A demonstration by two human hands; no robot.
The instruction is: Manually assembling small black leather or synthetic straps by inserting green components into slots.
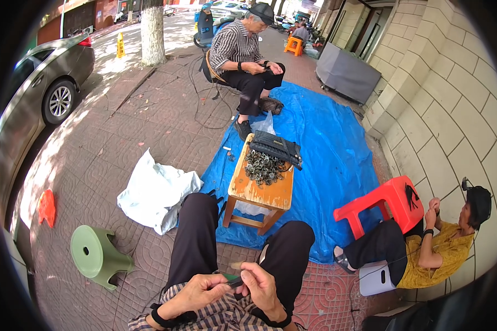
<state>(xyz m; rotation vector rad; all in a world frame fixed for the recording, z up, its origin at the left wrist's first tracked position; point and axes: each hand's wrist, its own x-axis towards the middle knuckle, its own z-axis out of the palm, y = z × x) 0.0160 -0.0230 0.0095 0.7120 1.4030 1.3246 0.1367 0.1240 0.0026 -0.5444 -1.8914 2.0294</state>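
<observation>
Over my lap, my left hand (pixel 203 291) pinches one end of a small black strip (pixel 235 282). My right hand (pixel 260 288) has thumb and fingers closed at the strip's other end. A bit of green shows behind the fingers; what it is I cannot make out. Beyond my knees stands a worn wooden stool (pixel 254 195). On its top lies a heap of small dark ring-like or buckle-like pieces (pixel 265 167), with a bundle of black straps or a flat black pouch (pixel 274 148) behind it.
A blue tarp (pixel 331 143) lies under the stool. A white sack (pixel 157 193) and green stool (pixel 94 255) are at left. One person (pixel 240 55) sits ahead, another (pixel 436 254) at right by a red stool (pixel 395 207). A car (pixel 44 91) stands far left.
</observation>
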